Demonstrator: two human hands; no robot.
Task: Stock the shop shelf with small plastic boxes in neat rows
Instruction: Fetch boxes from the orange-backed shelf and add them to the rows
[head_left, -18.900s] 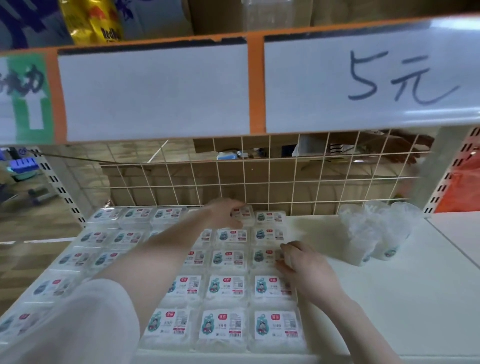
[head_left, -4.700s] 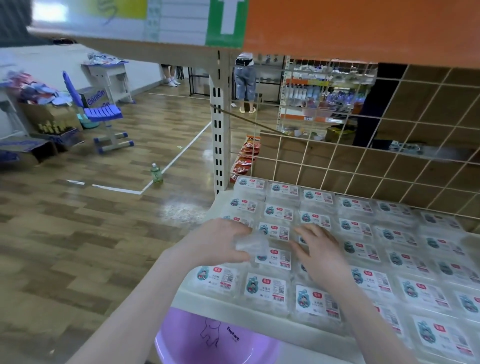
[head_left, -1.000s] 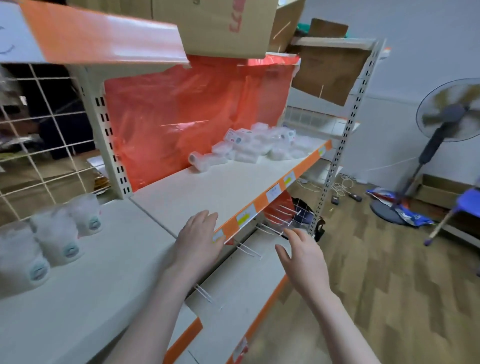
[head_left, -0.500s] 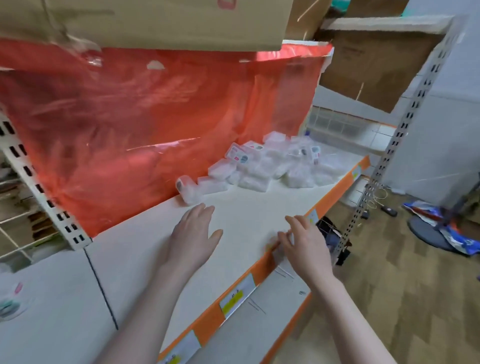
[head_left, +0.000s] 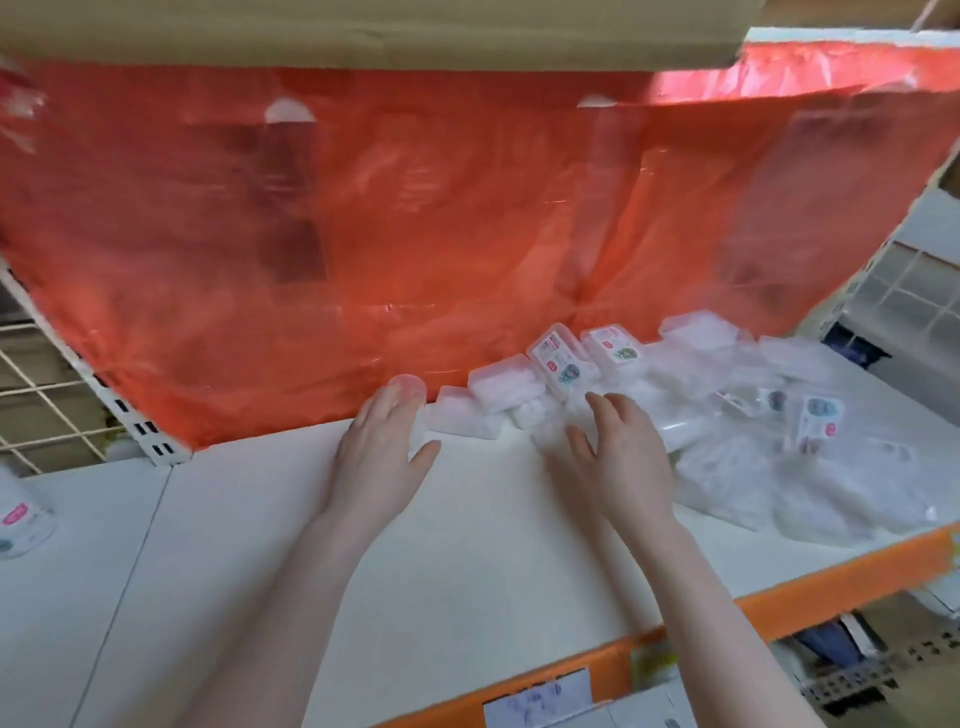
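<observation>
Boxes (head_left: 691, 410) lie heaped on shelf (head_left: 467, 545), both hands (head_left: 379, 457) reaching, empty.

Both bare forearms are being held out forward and side by side. The left hand (head_left: 382, 457) is being kept flat, palm down, fingers straight and close together, thumb angled out to the right. The right hand (head_left: 621, 457) is being held palm down too — fingers spread and slightly bent — with nothing being gripped by either hand.
</observation>
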